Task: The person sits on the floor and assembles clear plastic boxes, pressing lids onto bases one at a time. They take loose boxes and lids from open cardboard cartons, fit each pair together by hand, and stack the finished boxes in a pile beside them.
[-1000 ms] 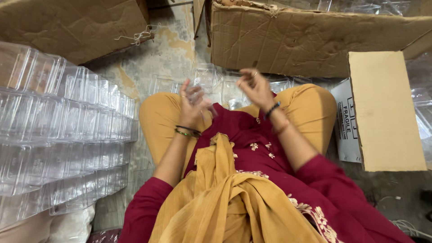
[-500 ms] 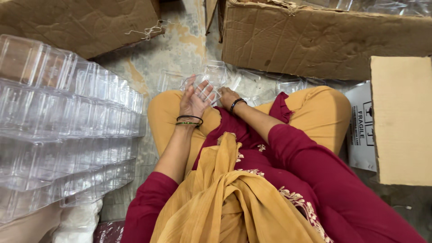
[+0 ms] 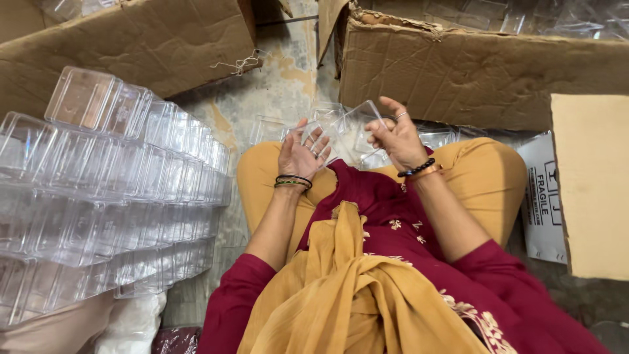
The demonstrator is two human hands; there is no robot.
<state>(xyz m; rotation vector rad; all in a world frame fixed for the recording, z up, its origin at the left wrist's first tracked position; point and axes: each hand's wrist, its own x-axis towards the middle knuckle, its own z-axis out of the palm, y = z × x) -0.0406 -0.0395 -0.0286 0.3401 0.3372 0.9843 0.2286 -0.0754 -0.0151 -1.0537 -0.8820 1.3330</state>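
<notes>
Clear plastic box [image 3: 344, 134], light, thin and likely slippery, was pinched at its edges by both hands' fingers [image 3: 314, 145].

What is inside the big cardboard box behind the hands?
Over the torn top edge of the cardboard box you can see clear plastic pieces, shiny and crumpled-looking. The brown front wall hides everything lower down, so how full it is cannot be told.
</notes>
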